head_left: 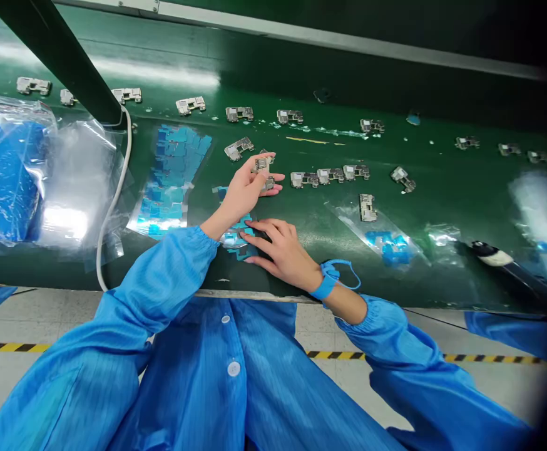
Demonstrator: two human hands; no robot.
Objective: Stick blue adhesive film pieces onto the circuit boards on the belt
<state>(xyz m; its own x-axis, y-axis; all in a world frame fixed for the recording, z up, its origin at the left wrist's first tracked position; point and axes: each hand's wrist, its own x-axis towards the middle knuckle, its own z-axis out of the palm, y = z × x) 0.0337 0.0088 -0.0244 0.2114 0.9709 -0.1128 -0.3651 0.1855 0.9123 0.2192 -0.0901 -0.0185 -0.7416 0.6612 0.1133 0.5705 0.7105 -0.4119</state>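
Note:
My left hand (250,181) is closed around a small silvery circuit board (264,164), with the thumb and fingers on its edges. Part of the board is covered by the fingers. Just below, my right hand (283,250) lies with its fingers spread, the fingertips touching a sheet of blue film stickers (240,254) on the bench. A blue wrist strap (327,280) circles my right wrist. Close beyond my left hand is another circuit board (239,149). To the right, three boards (330,175) sit in a row.
Several boards (190,105) are spaced along the back of the green bench (264,275). A large sticker sheet (173,175), plastic bags (76,181) and a white cable (121,188) lie left, beside a dark post (62,56). At right are a black-and-white tool (494,255) and another film sheet (388,244).

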